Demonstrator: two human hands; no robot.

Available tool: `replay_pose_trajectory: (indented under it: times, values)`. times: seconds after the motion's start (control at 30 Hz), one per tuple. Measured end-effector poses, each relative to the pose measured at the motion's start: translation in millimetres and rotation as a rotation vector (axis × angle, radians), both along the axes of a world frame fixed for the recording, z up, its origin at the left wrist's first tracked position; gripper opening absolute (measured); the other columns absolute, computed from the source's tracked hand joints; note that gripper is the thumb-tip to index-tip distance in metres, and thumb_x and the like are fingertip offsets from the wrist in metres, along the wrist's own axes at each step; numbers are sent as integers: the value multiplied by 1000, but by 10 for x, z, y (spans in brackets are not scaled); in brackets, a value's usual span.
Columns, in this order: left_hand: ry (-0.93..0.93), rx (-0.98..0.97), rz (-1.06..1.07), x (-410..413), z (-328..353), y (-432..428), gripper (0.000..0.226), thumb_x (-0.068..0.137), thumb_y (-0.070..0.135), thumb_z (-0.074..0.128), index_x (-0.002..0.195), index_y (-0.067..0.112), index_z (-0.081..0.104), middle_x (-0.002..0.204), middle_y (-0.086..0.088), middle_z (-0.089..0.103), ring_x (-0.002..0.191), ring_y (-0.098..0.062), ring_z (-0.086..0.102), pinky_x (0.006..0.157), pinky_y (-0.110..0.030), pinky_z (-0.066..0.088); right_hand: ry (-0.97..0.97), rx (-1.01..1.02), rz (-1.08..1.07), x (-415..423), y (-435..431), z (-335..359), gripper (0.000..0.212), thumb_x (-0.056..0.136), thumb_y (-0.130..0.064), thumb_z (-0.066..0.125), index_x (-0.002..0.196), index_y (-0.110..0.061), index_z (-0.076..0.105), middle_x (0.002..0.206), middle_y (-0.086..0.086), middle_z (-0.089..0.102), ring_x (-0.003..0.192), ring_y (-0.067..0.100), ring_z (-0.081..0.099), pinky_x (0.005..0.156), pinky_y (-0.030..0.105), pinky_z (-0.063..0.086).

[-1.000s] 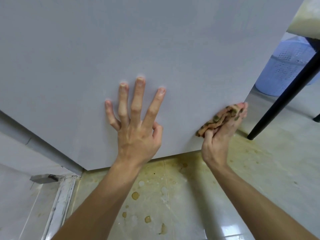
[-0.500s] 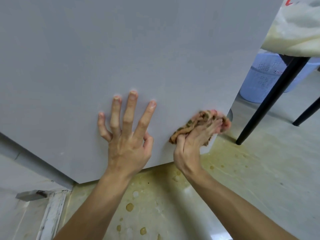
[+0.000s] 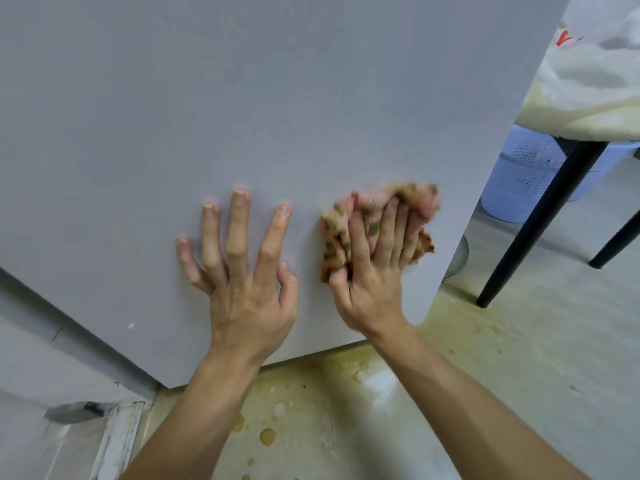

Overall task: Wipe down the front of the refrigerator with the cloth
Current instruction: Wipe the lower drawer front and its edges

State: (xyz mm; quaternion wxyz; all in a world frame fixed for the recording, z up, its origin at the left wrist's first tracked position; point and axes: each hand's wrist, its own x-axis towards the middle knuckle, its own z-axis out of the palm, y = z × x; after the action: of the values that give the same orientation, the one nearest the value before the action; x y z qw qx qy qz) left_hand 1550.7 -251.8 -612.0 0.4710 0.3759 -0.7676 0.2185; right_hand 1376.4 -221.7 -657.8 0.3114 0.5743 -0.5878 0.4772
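Low on the refrigerator (image 3: 277, 98) front, the right hand (image 3: 374, 271) is pressing the bunched cloth (image 3: 349, 220) flat to wipe, while the left hand (image 3: 242, 268), fingers spread, is bracing against the door.

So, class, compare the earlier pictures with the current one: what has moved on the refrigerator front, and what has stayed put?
The right hand, gripping the cloth, slid it left from the right edge of the refrigerator door, inward toward the left hand. No grip was taken or released. The left hand stayed pressed flat on the door, fingers spread.
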Motion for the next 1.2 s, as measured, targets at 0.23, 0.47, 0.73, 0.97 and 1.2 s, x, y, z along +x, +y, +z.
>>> replay_pose_trajectory:
  times: [0.23,0.47,0.73,0.97,1.2]
  values:
    - [-20,5,8,50,41,15,73,91,18,62,159,28,37,170,-10,17,159,-35,8,125,-62,3,147,278,-72,-236,287,-1072,86,96,-39,54,167,-34,6,175,0,-6,162,18,-2,129,53,4]
    - [-24,-9,-19,1,208,91,68,85,18,67,149,23,46,168,-8,21,158,-34,10,124,-63,3,63,81,-69,-279,30,-45,73,104,-55,37,165,-41,0,174,-1,-18,161,23,-14,127,54,-4]
    - [47,-19,-23,-10,524,4,65,85,15,67,147,22,46,167,-12,24,158,-35,16,123,-67,13,-178,-167,-146,-77,-111,1938,78,90,-41,48,162,-13,33,168,32,16,158,47,10,122,71,2]
    - [40,-30,-20,23,504,8,67,86,15,67,149,22,45,166,-10,27,159,-32,17,123,-66,15,-94,-179,-152,-147,-149,1430,71,98,-35,45,164,-20,24,168,27,19,158,43,12,126,66,5]
    - [40,-33,-14,77,499,-24,69,86,17,67,150,21,43,167,-9,27,159,-29,16,124,-64,14,181,94,-102,-269,120,-357,68,108,-54,33,167,-31,9,175,5,-6,162,26,-3,131,50,-1]
